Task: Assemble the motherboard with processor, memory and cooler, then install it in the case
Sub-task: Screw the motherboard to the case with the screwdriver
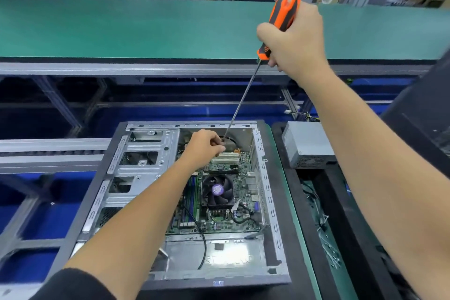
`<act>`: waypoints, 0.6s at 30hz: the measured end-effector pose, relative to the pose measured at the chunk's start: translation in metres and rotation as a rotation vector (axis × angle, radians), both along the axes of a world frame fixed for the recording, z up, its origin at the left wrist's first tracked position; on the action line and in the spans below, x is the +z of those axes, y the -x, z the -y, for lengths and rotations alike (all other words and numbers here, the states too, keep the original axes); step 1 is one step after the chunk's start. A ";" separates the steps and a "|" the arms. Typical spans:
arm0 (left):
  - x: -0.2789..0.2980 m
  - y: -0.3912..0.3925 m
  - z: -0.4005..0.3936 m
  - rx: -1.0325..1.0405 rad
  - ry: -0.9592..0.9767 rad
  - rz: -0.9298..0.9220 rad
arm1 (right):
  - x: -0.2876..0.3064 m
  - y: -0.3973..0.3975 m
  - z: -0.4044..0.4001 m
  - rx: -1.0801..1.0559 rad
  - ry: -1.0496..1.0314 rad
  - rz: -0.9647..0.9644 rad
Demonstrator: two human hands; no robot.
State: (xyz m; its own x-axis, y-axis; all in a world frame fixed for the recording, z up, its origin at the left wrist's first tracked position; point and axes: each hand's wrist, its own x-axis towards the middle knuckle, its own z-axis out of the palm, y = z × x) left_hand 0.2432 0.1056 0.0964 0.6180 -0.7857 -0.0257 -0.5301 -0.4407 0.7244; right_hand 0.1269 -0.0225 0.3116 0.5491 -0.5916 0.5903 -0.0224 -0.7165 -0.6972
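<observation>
Right hand (295,41) clenches screwdriver (280,19); left hand (207,145) pinches shaft near tip, probably steadying screw. Keep shaft square, press lightly into motherboard (219,217).

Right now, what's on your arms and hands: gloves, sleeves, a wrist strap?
No gloves: the left hand and right hand are bare, with no ring, watch or wrist strap in view. Both forearms are bare. A dark sleeve is pushed up on the left arm; no sleeve shows on the right.
</observation>
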 end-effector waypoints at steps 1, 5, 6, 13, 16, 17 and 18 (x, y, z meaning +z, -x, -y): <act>-0.001 0.000 0.001 0.000 -0.005 -0.004 | -0.001 0.000 0.001 -0.005 -0.003 -0.004; -0.006 0.000 0.005 0.030 -0.001 0.011 | -0.005 0.002 0.006 -0.011 -0.031 -0.006; -0.007 0.000 0.005 0.028 0.000 0.008 | -0.006 0.002 0.006 -0.012 -0.038 -0.006; -0.011 -0.002 0.010 -0.012 -0.007 0.003 | -0.014 0.002 0.014 -0.017 -0.095 -0.019; -0.014 -0.001 0.013 -0.004 -0.008 0.033 | -0.017 0.000 0.016 -0.003 -0.117 -0.027; -0.015 0.000 0.014 0.003 -0.014 0.044 | -0.017 -0.001 0.017 0.002 -0.122 -0.030; -0.016 0.001 0.015 0.009 -0.022 0.052 | -0.018 -0.002 0.017 0.005 -0.125 -0.035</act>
